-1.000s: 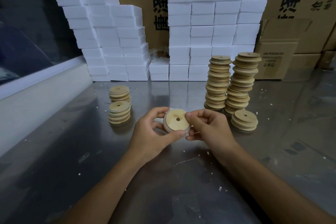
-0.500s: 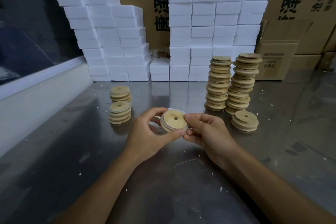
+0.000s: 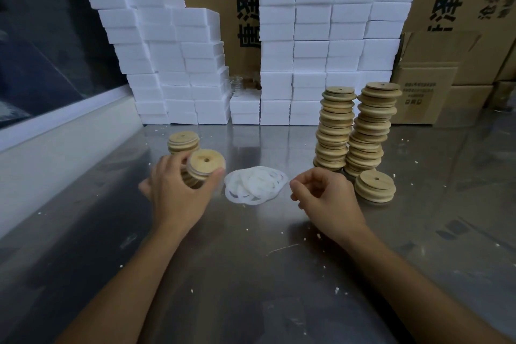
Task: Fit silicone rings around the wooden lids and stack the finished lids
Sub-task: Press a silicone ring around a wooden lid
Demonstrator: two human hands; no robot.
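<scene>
While the right hand [image 3: 325, 193] curls empty, left hand [image 3: 178, 190] grip around a ringed lid [image 3: 205, 165] above a short stack [image 3: 192, 180].

Bare forearms & hands, no sleeves, gloves, or jewelry.

The left hand [image 3: 178, 190] was blurred, and it hid most of the near stack [image 3: 190, 180] just behind the held lid [image 3: 205, 165]. Whether a ring sat around that lid could not be told. Beside the grip, the rings [image 3: 255, 184] overlapped, so their number stayed unclear.
</scene>
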